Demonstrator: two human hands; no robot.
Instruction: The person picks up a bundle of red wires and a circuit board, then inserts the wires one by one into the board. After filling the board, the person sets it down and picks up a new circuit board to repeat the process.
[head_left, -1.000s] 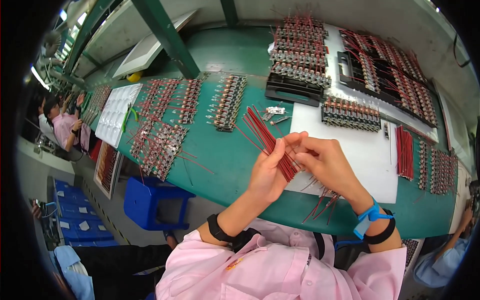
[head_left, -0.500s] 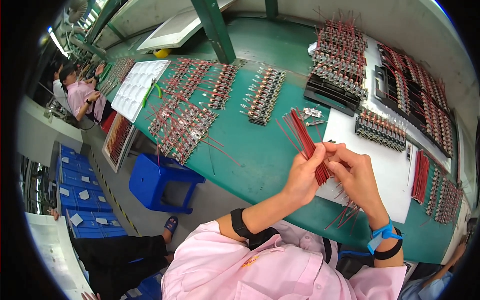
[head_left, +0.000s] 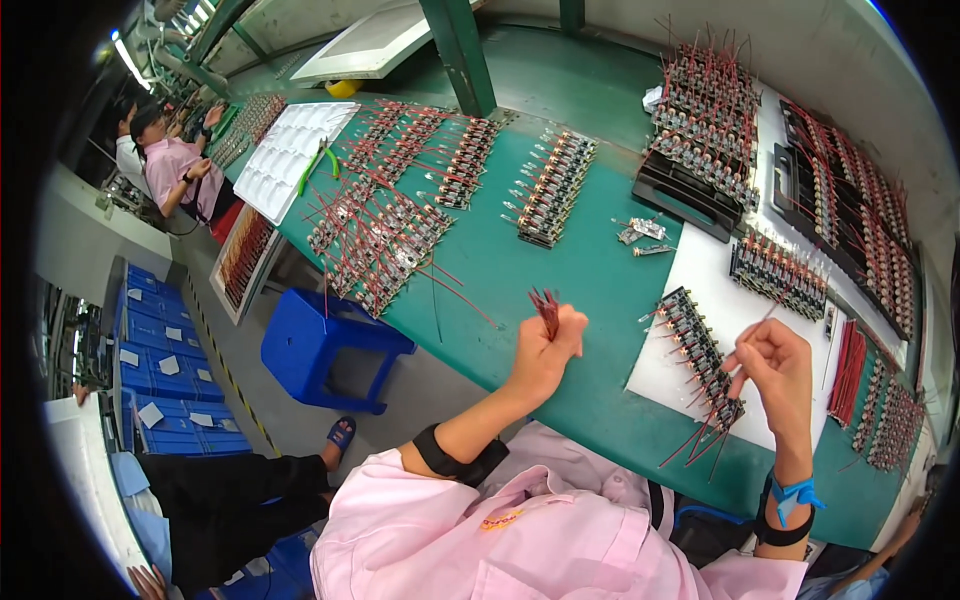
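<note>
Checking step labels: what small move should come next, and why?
Perhaps lower the right hand onto the adjacent board row: it seems to pinch a wire, red wires show at that row's near end, and the left hand grips a wire bundle.

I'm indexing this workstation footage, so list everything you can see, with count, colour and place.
Held wires: one bundle, red, left hand
Table wires: one bundle, red, right side
Circuit boards: too many to count, mixed colours, across the table
White sheet: one, white, beneath a board row
Black trays: at least two, far right
Compartment tray: one, white, upper left
Tool handles: two, green, beside that tray
Table: one, green, centre
Stool: one, blue, floor
Crates: several, blue, left floor
Other people: at least three, mixed clothing, edges
Wristband: one, blue, right wrist
Hands: two, bare, left and right
</note>
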